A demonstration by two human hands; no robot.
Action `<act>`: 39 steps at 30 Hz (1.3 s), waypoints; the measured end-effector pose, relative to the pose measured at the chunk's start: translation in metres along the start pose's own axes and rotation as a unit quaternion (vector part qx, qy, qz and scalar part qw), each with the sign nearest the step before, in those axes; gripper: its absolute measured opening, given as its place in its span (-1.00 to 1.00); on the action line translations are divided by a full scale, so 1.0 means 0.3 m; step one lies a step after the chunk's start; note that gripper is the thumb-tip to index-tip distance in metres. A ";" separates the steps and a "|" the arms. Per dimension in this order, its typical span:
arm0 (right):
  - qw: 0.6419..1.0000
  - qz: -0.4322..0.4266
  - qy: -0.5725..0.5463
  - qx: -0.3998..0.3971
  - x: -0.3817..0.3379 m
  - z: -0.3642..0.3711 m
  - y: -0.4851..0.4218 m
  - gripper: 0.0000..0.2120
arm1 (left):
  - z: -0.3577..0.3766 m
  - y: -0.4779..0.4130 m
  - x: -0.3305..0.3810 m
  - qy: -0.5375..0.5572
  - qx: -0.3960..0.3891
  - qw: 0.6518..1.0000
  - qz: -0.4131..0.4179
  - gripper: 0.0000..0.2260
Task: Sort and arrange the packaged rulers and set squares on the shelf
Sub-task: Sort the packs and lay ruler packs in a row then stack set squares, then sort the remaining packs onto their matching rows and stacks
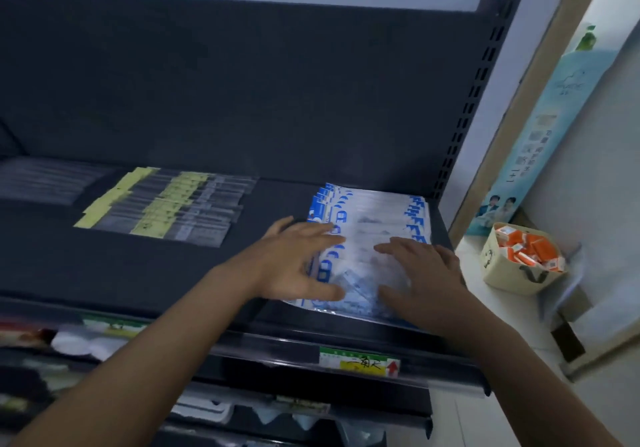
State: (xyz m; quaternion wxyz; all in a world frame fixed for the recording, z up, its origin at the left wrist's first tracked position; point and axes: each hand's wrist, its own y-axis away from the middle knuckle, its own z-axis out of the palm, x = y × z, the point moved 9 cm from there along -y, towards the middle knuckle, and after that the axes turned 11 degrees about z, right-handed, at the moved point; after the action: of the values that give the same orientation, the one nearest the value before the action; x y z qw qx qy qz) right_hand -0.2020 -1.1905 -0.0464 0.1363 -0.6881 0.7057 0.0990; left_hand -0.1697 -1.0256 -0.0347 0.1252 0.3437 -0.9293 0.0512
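**Shelf status: both hands flat on the blue-and-white stack**

The dark shelf (104,273) carries three groups of packaged goods, all lying flat.

1. Far left, toward the back panel: a row of clear packs (45,180). Their contents are too blurred to identify.
2. Left of centre: overlapping clear ruler packs with yellow labels (166,204), fanned in a row running from back to front. They are well apart from both hands.
3. Right end: a stack of blue-and-white packs (374,218), fanned from the back panel to the front edge of the shelf. The nearest pack shows a triangular outline through its film.

The left hand (294,259) lies on the left edge of the blue-and-white stack. Its fingers are spread and nearly straight, its thumb points across the near packs, and it grasps nothing.

The right hand (422,273) lies palm down on the right front part of the same stack. Its fingers are extended and splayed and press on the film; no pack is gripped.

On the front rail below the stack sits a green and yellow price label (360,363) with a red arrow.

Right of the shelf, on the floor, stands a beige basket (502,273) holding orange packets (530,249). Behind it a tall light-blue carton (540,135) leans against the wall.
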 end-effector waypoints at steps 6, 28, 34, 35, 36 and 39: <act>0.996 -0.045 -0.002 0.081 -0.334 0.011 -0.014 -0.39 | -0.156 0.313 -0.204 -0.076 0.049 0.994 -0.059 -0.15; 0.968 -0.213 -0.135 -0.003 -2.082 0.523 -0.123 -0.34 | -0.527 1.804 -1.294 -0.161 0.095 0.905 -0.382 -0.25; 0.959 -0.234 -0.154 -0.052 -2.386 0.667 -0.245 -0.35 | -0.563 1.958 -1.567 -0.161 0.087 0.894 -0.410 -0.21; 0.957 -0.239 -0.151 -0.063 -2.439 0.696 -0.261 -0.35 | -0.577 1.983 -1.622 -0.162 0.080 0.893 -0.413 -0.22; 0.956 -0.243 -0.150 -0.072 -2.488 0.721 -0.278 -0.35 | -0.593 2.009 -1.679 -0.160 0.076 0.892 -0.417 -0.22; 0.956 -0.235 -0.154 -0.084 -2.618 0.776 -0.359 -0.38 | -0.641 2.079 -1.863 -0.148 0.058 0.889 -0.429 -0.23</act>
State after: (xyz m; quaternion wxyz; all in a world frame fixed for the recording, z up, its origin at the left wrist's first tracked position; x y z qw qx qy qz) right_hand -0.0689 -0.3763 -0.0028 0.2046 -0.8199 0.4839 0.2274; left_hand -0.1289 -0.1678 -0.0048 -0.0237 0.7192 -0.6944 -0.0053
